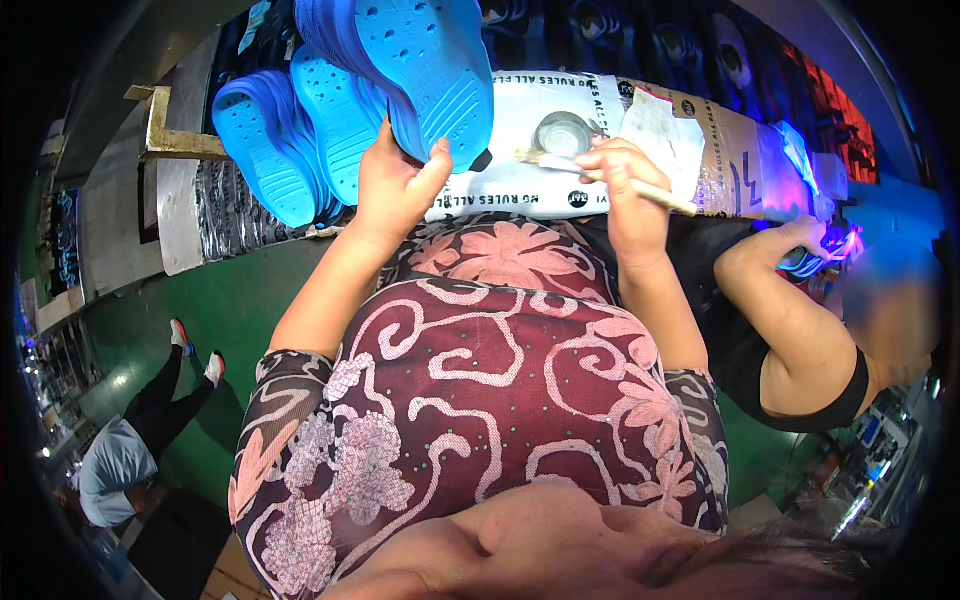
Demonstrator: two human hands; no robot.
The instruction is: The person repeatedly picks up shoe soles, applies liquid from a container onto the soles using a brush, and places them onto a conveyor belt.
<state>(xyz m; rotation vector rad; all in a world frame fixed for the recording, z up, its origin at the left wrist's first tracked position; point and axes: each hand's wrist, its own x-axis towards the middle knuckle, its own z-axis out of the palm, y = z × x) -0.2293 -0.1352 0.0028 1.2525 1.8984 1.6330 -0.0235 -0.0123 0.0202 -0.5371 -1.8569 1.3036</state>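
Observation:
My left hand [404,187] grips the near end of a blue shoe sole [430,60], its thumb on the perforated, ribbed face and its fingers underneath. The sole is tilted up above the bench, with a purple-blue rim along its left side. My right hand [628,185] is closed around the pale handle of a brush [572,164], whose bristles point left, next to a round clear dish [562,135]. Whatever is in the dish is hard to make out. To the left of my left hand, more blue soles [262,150] stand in a leaning, overlapping row.
White printed sheeting [510,110] and brown cardboard [725,160] cover the bench. Dark shoe parts [670,40] line its far side. A metal bracket [185,145] juts in at left. A co-worker's arm [800,320] is close on my right. Someone [130,450] is farther off at lower left.

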